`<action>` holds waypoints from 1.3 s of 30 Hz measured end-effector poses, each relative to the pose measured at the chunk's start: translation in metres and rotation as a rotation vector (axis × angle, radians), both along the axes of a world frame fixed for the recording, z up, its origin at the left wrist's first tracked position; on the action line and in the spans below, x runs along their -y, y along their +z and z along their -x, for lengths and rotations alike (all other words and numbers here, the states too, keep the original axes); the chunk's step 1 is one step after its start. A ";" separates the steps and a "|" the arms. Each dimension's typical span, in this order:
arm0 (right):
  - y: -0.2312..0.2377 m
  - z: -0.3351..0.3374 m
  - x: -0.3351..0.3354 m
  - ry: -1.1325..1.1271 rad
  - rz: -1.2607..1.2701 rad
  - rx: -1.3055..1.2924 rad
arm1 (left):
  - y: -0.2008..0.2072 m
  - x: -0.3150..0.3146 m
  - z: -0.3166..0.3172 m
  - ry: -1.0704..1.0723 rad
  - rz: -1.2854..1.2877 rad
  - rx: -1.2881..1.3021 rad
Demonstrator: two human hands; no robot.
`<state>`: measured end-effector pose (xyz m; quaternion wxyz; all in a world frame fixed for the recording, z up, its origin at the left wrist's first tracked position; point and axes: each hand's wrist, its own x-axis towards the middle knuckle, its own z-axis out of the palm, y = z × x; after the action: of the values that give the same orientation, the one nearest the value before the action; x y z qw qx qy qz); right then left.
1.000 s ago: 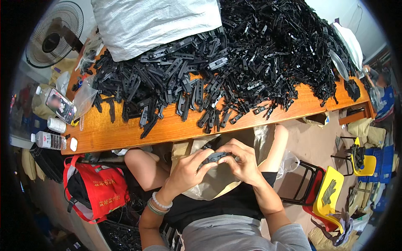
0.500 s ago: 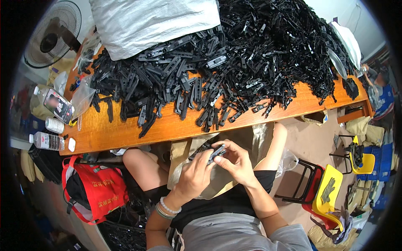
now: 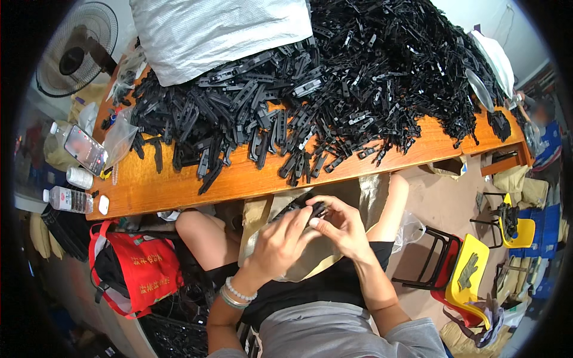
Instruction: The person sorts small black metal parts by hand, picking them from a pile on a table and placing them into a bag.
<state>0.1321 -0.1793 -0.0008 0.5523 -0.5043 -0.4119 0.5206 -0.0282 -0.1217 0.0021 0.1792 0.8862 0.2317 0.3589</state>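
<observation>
Between my fingers, over my lap, is a small black plastic part (image 3: 317,209), mostly covered by the hands. My left hand (image 3: 276,247), with bracelets on its wrist, has its fingers closed on the part's near side. From the other side, my right hand (image 3: 341,230) pinches it between thumb and fingers. Below them an open tan sack (image 3: 255,215) lies between my knees, and dark pieces show at its mouth. Ahead, a large heap of black plastic parts (image 3: 370,89) covers much of the wooden table (image 3: 239,188).
A white woven sack (image 3: 221,36) lies on the heap. At the table's left edge are a phone (image 3: 86,150), a water bottle (image 3: 68,199) and a fan (image 3: 74,56). A red bag (image 3: 149,268) sits at my left; yellow chairs (image 3: 468,268) stand at right, one bearing a glove.
Both hands have shifted slightly and the black part has turned, so less of it shows between the fingers. The phone screen's picture has changed.
</observation>
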 end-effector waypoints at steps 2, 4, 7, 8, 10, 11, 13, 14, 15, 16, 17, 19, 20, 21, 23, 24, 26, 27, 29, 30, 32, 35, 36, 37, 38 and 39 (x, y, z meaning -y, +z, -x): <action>0.002 -0.013 -0.006 0.113 -0.016 0.381 | 0.008 -0.008 0.006 0.060 0.041 -0.050; -0.003 -0.017 -0.013 0.011 -0.123 0.532 | 0.006 -0.023 0.010 0.171 0.134 -0.004; -0.002 -0.022 -0.036 -0.238 -0.335 0.988 | -0.001 -0.055 0.004 0.286 0.148 0.063; 0.000 -0.023 -0.043 -0.242 -0.340 1.133 | -0.001 -0.066 0.001 0.334 0.075 0.099; 0.000 -0.026 -0.054 -0.245 -0.351 1.277 | -0.005 -0.084 -0.006 0.414 0.065 -0.008; 0.000 -0.028 -0.058 -0.204 -0.339 1.309 | -0.005 -0.090 -0.007 0.490 0.063 -0.116; -0.002 -0.036 -0.065 -0.167 -0.324 1.347 | -0.002 -0.095 -0.013 0.526 0.068 -0.201; -0.003 -0.041 -0.068 -0.119 -0.354 1.366 | 0.002 -0.095 -0.015 0.564 0.092 -0.264; -0.003 -0.044 -0.071 -0.070 -0.384 1.384 | 0.004 -0.095 -0.015 0.602 0.116 -0.328; -0.001 -0.046 -0.073 -0.070 -0.385 1.383 | 0.001 -0.095 -0.013 0.603 0.116 -0.328; 0.001 -0.047 -0.073 -0.058 -0.404 1.323 | -0.004 -0.093 -0.009 0.599 0.062 -0.244; 0.001 -0.049 -0.076 -0.046 -0.423 1.261 | -0.008 -0.089 -0.003 0.593 0.009 -0.160; -0.002 -0.050 -0.077 -0.099 -0.469 1.197 | -0.009 -0.088 0.000 0.585 0.053 -0.048; -0.005 -0.051 -0.078 -0.152 -0.513 1.133 | -0.010 -0.085 0.001 0.574 0.096 0.064; -0.008 -0.051 -0.080 -0.184 -0.527 1.099 | -0.013 -0.078 0.004 0.622 0.182 0.094; -0.008 -0.050 -0.083 -0.256 -0.588 1.026 | -0.017 -0.076 0.008 0.630 0.294 0.204; -0.010 -0.049 -0.087 -0.391 -0.637 0.834 | -0.026 -0.073 0.014 0.531 0.515 0.470; -0.007 -0.047 -0.086 -0.446 -0.608 0.746 | -0.022 -0.067 0.015 0.530 0.517 0.467; -0.001 -0.034 -0.077 -0.438 -0.361 -0.069 | -0.010 -0.052 0.014 0.261 0.932 0.691; 0.006 -0.025 -0.068 -0.306 -0.302 0.000 | -0.014 -0.042 0.019 0.087 0.983 0.744; 0.009 -0.005 -0.048 -0.024 -0.182 0.046 | -0.017 -0.020 0.012 0.018 1.024 0.759; 0.006 0.005 -0.030 0.095 -0.353 0.062 | -0.034 -0.009 0.010 -0.060 1.013 0.773; 0.006 0.005 -0.024 0.093 -0.348 0.064 | -0.007 -0.004 0.010 -0.164 1.307 0.821; 0.006 0.006 -0.018 0.124 -0.269 0.030 | -0.029 -0.004 0.016 -0.066 1.283 0.754; 0.007 0.006 -0.014 0.154 -0.190 -0.004 | -0.026 -0.001 0.014 -0.074 1.348 0.719; 0.008 0.003 -0.013 0.158 -0.187 -0.006 | -0.018 0.001 0.012 -0.077 1.409 0.685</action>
<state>0.1286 -0.1659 0.0071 0.5552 -0.4150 -0.4955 0.5234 -0.0401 -0.1223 -0.0157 0.7731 0.4110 0.3056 0.3742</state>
